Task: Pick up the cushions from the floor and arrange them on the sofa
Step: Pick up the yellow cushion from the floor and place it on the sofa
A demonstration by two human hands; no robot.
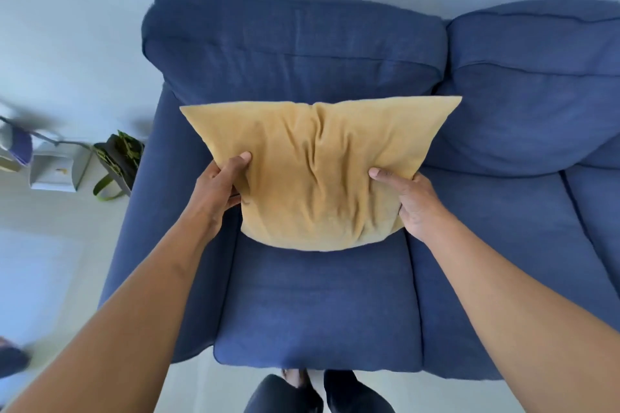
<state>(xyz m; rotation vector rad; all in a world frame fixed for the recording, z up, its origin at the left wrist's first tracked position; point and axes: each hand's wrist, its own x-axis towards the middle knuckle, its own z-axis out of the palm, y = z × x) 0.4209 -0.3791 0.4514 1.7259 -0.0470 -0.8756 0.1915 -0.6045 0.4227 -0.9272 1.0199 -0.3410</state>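
Note:
A mustard-yellow cushion is held over the left seat of the blue sofa, its top edge near the left back cushion. My left hand grips the cushion's left side with the thumb on its front. My right hand grips its right side the same way. The cushion's lower edge sits at or just above the seat; I cannot tell whether it touches.
The sofa's left armrest borders pale floor. A dark bag with green handles and a white box stand on the floor to the left. The right seat and back cushion carry nothing. My legs stand before the sofa.

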